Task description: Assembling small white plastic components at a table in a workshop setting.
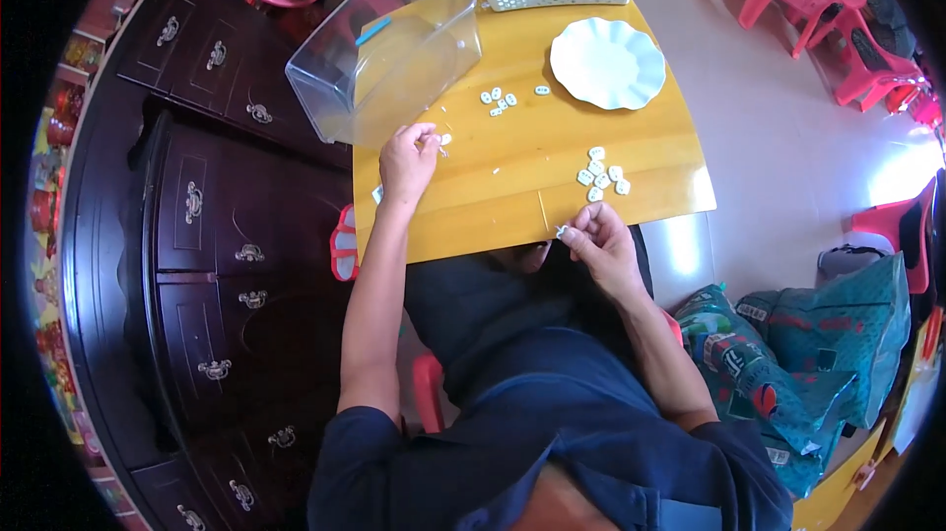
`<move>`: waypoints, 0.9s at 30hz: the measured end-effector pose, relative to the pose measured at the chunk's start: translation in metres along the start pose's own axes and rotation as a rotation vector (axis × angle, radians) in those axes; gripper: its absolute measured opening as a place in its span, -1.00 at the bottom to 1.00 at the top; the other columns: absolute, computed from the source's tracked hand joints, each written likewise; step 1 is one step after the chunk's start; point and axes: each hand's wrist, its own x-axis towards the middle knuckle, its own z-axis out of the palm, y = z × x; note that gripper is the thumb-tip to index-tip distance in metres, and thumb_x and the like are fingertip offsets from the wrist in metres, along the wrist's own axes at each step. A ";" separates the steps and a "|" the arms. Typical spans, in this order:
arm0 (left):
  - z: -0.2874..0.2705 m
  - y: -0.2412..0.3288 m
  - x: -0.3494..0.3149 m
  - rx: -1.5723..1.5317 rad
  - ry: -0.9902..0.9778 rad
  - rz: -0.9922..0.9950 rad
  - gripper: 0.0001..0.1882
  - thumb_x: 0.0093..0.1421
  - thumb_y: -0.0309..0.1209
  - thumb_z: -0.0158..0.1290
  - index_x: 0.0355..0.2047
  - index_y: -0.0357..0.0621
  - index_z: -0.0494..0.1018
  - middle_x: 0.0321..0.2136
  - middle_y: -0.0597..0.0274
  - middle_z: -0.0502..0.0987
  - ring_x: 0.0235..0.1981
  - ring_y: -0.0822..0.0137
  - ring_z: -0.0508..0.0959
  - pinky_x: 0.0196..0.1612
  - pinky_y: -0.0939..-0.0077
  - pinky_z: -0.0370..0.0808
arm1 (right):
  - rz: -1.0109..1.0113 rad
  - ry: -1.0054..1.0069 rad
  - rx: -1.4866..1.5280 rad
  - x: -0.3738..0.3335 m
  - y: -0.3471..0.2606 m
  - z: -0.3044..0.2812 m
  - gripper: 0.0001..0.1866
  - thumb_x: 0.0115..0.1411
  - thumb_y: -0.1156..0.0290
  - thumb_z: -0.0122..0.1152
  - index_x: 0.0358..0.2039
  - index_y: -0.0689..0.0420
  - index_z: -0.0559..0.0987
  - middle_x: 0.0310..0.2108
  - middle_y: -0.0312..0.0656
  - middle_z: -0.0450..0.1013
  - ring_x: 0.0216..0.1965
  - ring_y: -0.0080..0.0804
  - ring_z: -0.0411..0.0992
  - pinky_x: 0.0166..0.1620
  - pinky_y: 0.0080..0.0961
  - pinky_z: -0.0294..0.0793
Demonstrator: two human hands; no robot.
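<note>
White plastic piece (562, 232) pinched in right hand (601, 247) at the bench's (512, 206) near edge could drop into the lap; left hand (407, 163) pinches another (443, 140).

The person wears a dark navy short-sleeved top, its sleeves ending above the elbows at the lower middle of the frame, and dark trousers over the lap. Both forearms are bare, as are the left hand (407, 163) and right hand (602, 247); any rings or watch cannot be made out.
</note>
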 end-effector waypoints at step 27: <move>0.010 0.111 -0.074 -0.794 -0.404 -0.117 -0.79 0.29 -0.56 0.07 -0.07 -0.29 0.50 -0.36 0.38 0.52 -0.46 0.67 0.45 -0.38 0.74 0.47 | 0.012 -0.001 -0.013 -0.002 0.001 -0.004 -0.89 0.30 0.50 0.21 -0.19 0.18 0.50 -0.39 -0.42 0.45 -0.43 -0.78 0.37 -0.36 -0.77 0.40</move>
